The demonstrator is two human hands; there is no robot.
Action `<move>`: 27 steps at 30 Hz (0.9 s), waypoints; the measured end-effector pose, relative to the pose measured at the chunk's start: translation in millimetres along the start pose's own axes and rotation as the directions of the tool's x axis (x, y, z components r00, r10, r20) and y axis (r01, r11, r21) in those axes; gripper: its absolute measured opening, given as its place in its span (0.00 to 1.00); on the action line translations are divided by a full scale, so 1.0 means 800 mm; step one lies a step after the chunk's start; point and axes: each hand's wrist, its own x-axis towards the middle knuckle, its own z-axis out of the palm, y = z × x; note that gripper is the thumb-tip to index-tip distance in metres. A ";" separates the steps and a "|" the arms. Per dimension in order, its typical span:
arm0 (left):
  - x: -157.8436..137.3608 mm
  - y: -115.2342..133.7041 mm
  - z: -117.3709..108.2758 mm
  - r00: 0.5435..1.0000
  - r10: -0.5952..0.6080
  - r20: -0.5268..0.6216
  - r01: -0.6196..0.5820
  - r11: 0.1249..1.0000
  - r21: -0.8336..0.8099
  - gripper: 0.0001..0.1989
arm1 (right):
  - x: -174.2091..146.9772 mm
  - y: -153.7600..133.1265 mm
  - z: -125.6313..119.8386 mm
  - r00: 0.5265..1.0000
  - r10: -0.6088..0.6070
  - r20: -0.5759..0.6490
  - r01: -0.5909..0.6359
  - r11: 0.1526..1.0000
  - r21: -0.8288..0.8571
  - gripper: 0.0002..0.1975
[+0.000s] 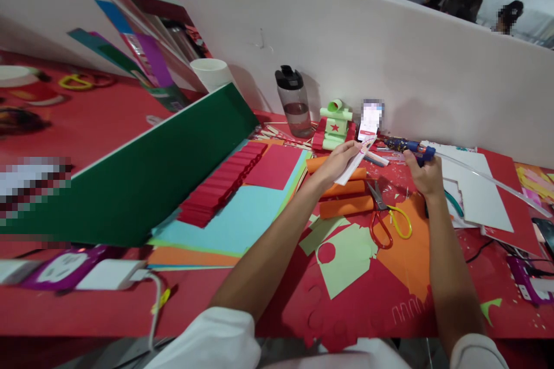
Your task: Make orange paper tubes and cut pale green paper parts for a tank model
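Observation:
My left hand (337, 161) pinches a small piece of white paper (350, 169) above several orange paper rolls (346, 206). In my right hand (425, 176) is a blue hot glue gun (411, 146), its nozzle pointing left, close to the paper's upper end. A long clear glue stick (489, 174) runs out of its back to the right. Between my forearms, scissors (379, 199) with red and yellow handles lie partly open. Behind my left hand stands a light green and red paper model (336, 128) with a red star, beside a propped-up phone (370, 120).
A dark green board (173, 167) stands slanted on the left. Near it lie a pleated red paper strip (225, 184) and light blue sheets (242, 213). A water bottle (295, 104) is at the wall. Cut green paper (344, 259) and a power strip (64, 268) lie nearer me.

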 end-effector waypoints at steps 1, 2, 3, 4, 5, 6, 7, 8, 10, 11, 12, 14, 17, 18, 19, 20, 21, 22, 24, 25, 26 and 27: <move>0.000 0.000 0.000 1.000 0.000 0.001 0.000 1.000 0.001 0.14 | 0.000 0.000 0.000 1.000 -0.002 0.000 0.002 1.000 -0.002 0.21; 0.000 0.000 0.000 1.000 0.001 -0.001 -0.001 1.000 0.003 0.13 | 0.000 0.000 0.001 1.000 -0.005 -0.003 0.005 1.000 -0.004 0.21; 0.000 0.000 0.000 1.000 0.002 -0.001 -0.002 1.000 0.007 0.13 | 0.000 0.000 0.001 1.000 -0.008 -0.007 0.008 1.000 -0.006 0.21; 0.000 -0.001 0.000 1.000 0.003 -0.003 -0.003 1.000 0.010 0.13 | 0.000 -0.001 0.001 1.000 -0.010 -0.012 0.010 1.000 -0.010 0.22; 0.001 -0.001 0.000 1.000 0.004 -0.006 -0.004 1.000 0.013 0.13 | 0.000 -0.001 0.001 1.000 -0.011 -0.016 0.010 1.000 -0.013 0.22; 0.000 -0.001 0.000 1.000 0.005 -0.006 -0.005 1.000 0.015 0.13 | 0.001 -0.001 0.002 1.000 -0.010 -0.018 0.010 1.000 -0.016 0.22; 0.000 -0.001 0.001 1.000 0.004 -0.005 -0.004 1.000 0.016 0.13 | 0.001 -0.001 0.002 1.000 -0.010 -0.021 0.010 1.000 -0.018 0.22; 0.000 0.000 0.001 1.000 0.002 -0.002 -0.002 1.000 0.016 0.13 | 0.001 -0.001 0.002 1.000 -0.011 -0.025 0.010 1.000 -0.021 0.22; -0.001 0.001 0.002 1.000 -0.003 0.006 0.003 1.000 0.013 0.12 | 0.001 -0.001 0.002 0.999 -0.020 -0.034 0.020 0.999 -0.027 0.22; -0.002 0.001 0.002 1.000 -0.006 0.009 0.006 1.000 0.009 0.11 | 0.001 -0.002 0.002 0.999 -0.025 -0.035 0.024 0.999 -0.029 0.22; -0.002 0.002 0.002 1.000 -0.009 0.012 0.009 1.000 0.005 0.10 | 0.001 -0.002 0.002 0.999 -0.027 -0.034 0.026 0.999 -0.032 0.22; -0.003 0.002 0.003 1.000 -0.010 0.013 0.010 1.000 -0.006 0.10 | 0.001 -0.002 0.002 1.000 -0.023 -0.015 0.022 0.999 -0.038 0.22; -0.003 0.002 0.003 1.000 -0.001 0.008 0.002 1.000 -0.025 0.13 | 0.001 -0.002 0.000 0.999 -0.018 0.039 0.019 0.999 -0.033 0.22; -0.003 0.002 0.002 1.000 0.004 0.007 -0.003 1.000 -0.030 0.14 | 0.000 -0.003 0.000 0.998 -0.020 0.059 0.022 0.999 -0.027 0.21; -0.003 0.002 0.002 1.000 0.007 0.007 -0.007 0.999 -0.032 0.15 | 0.000 -0.003 -0.001 0.997 -0.023 0.075 0.025 0.999 -0.021 0.21; -0.003 0.002 0.002 1.000 0.010 0.009 -0.009 0.999 -0.035 0.15 | 0.001 -0.004 -0.001 0.996 -0.027 0.086 0.028 0.999 -0.017 0.21; -0.003 0.002 0.002 1.000 0.011 0.012 -0.011 0.999 -0.038 0.15 | 0.001 -0.004 -0.002 0.996 -0.029 0.089 0.030 0.999 -0.018 0.21; -0.003 0.002 0.003 1.000 0.011 0.014 -0.010 0.999 -0.042 0.15 | 0.001 -0.004 -0.002 0.996 -0.028 0.085 0.030 0.999 -0.024 0.21; -0.004 0.002 0.003 1.000 0.006 0.019 -0.006 0.999 -0.050 0.14 | 0.001 -0.004 -0.002 0.998 -0.023 0.065 0.026 0.999 -0.040 0.23; -0.004 0.002 0.003 1.000 0.003 0.020 -0.001 0.999 -0.052 0.14 | 0.001 -0.004 -0.002 0.999 -0.018 0.051 0.020 0.999 -0.045 0.23; -0.004 0.002 0.003 1.000 -0.003 0.021 0.004 0.999 -0.051 0.13 | 0.001 -0.003 -0.002 0.999 -0.010 0.039 0.012 0.999 -0.048 0.24; -0.003 0.002 0.004 1.000 -0.009 0.021 0.010 0.999 -0.047 0.13 | 0.001 -0.003 -0.002 0.999 -0.005 0.032 0.006 0.999 -0.047 0.24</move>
